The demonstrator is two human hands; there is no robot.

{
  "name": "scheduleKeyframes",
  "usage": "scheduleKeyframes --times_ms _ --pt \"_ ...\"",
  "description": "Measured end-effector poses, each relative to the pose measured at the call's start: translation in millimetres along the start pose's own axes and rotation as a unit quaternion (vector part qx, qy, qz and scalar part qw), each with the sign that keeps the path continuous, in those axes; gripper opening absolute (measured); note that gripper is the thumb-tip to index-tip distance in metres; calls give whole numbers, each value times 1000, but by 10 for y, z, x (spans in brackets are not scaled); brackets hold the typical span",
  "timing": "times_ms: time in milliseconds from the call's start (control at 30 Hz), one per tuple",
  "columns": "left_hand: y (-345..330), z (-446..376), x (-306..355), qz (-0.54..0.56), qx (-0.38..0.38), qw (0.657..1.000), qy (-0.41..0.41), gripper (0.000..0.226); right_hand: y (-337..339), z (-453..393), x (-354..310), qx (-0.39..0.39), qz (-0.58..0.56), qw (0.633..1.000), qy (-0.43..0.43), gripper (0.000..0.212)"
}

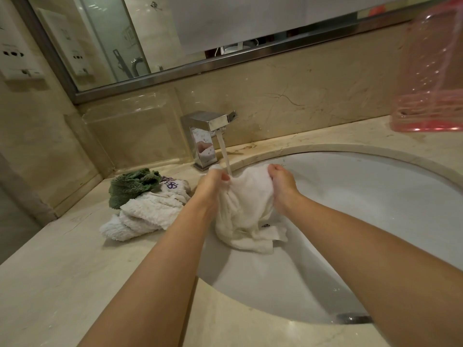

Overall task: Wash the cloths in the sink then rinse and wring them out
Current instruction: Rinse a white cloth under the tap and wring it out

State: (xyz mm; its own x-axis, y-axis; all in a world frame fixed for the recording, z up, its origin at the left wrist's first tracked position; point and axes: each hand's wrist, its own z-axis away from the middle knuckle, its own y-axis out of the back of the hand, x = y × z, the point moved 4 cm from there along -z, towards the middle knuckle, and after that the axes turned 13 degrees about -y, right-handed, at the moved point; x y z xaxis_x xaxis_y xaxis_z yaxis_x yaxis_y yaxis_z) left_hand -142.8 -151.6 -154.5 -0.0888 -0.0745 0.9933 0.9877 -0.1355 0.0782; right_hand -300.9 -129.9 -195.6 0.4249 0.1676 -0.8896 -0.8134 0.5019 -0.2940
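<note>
Both hands, left hand (213, 180) and right hand (281, 184), fingers curled round the white terry cloth (246, 209), hold it over the white oval sink (363, 196) so the tap stream (225, 156) soaks it; more cloths wait on the surface.

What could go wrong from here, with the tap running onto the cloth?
1. The stream from the faucet hits the white cloth close to the sink rim; splash could wet the counter.
2. The cloth pile lies beside the basin, so spray might soak it early.
3. Left hand and right hand grip only the top edge; the hanging, waterlogged part may slip free.
</note>
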Motion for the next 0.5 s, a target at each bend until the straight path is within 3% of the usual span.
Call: scheduleKeyframes --times_ms 233,267,333,400,500 --pt "-126 113 -52 -155 -168 967 116 86 -98 35 38 -12 22 1000 -4 27" --pt "-139 137 -55 -178 -180 960 120 85 -107 35 37 -13 24 1000 -5 28" --pt "-171 174 -29 -172 -189 962 98 58 -107 39 25 -14 33 999 -4 27" --pt "-147 158 -27 -122 -146 979 73 36 -93 40 16 -15 43 999 -5 25" --pt "-76 79 -16 -23 -68 997 24 23 -74 53 23 -22 56 998 -13 14"
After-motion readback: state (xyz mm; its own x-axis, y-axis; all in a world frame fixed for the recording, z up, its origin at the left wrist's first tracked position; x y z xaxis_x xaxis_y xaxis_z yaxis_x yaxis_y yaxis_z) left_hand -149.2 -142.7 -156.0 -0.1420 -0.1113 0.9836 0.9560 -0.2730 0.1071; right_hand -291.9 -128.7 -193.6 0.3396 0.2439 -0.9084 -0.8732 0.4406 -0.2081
